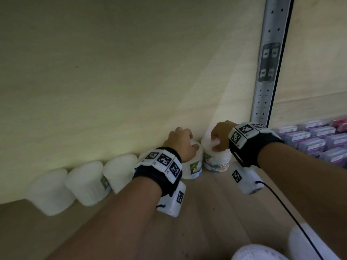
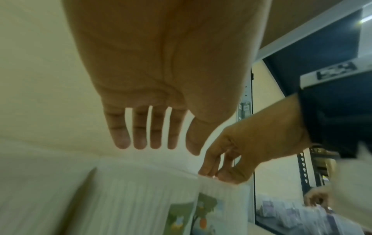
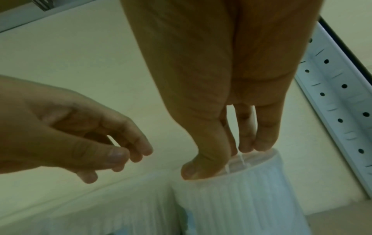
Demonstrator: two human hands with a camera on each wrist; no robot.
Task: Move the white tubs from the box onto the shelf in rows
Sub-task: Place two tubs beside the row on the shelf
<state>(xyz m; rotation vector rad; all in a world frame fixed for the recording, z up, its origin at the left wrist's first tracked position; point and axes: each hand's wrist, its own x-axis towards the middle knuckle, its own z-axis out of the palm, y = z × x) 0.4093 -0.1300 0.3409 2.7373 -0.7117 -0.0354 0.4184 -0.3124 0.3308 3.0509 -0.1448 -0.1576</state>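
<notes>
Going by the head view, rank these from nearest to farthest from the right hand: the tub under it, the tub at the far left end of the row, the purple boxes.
1. The tub under the right hand, rightmost in the row: its fingers touch the lid.
2. The purple boxes, off to the right past the metal upright.
3. The far-left tub, at the row's other end.

Head view looks down along both forearms; wrist views (close, palm-side) share the tubs (image 1: pixel 216 158).
</notes>
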